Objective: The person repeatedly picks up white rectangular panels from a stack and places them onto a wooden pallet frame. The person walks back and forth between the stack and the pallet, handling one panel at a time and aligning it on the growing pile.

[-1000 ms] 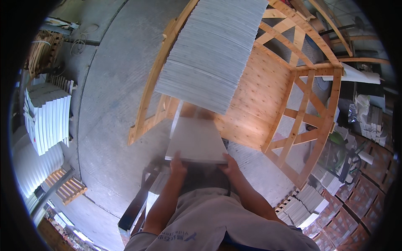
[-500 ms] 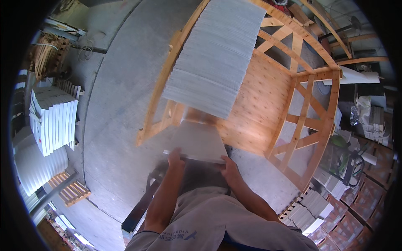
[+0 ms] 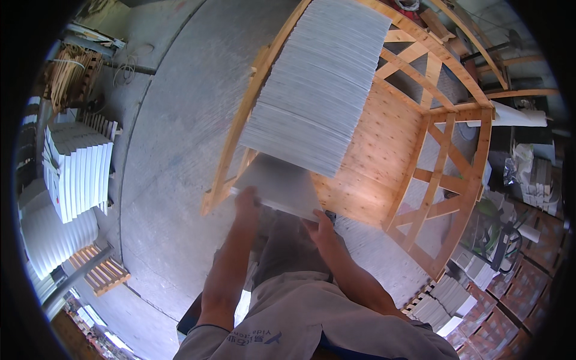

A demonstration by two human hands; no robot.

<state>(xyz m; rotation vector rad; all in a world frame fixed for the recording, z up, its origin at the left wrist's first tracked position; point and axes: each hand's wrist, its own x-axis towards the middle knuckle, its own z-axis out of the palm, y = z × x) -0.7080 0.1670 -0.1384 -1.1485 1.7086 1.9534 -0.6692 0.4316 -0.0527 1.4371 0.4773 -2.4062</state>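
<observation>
A flat grey slab (image 3: 279, 183) is held between my two hands, its far edge close against the near end of a row of slabs. My left hand (image 3: 246, 201) is closed on its left near side, a little smeared by motion. At its right near corner my right hand (image 3: 321, 224) grips the edge, thumb toward the top. The row of thin grey slabs (image 3: 312, 90) stands on edge, packed tightly along the left side of an open wooden crate (image 3: 375, 156). Whether the held slab touches the row I cannot tell.
The crate's right side has crossed wooden braces (image 3: 444, 165). White slabs (image 3: 78, 171) lean on a pallet at the far left, with a small wooden pallet (image 3: 101, 271) nearer me. Stacked grey pieces (image 3: 435, 306) and reddish crates (image 3: 492, 330) stand at the lower right.
Both hands and the slab have moved forward, away from my body and closer to the row in the crate. The whole view has shifted slightly.
</observation>
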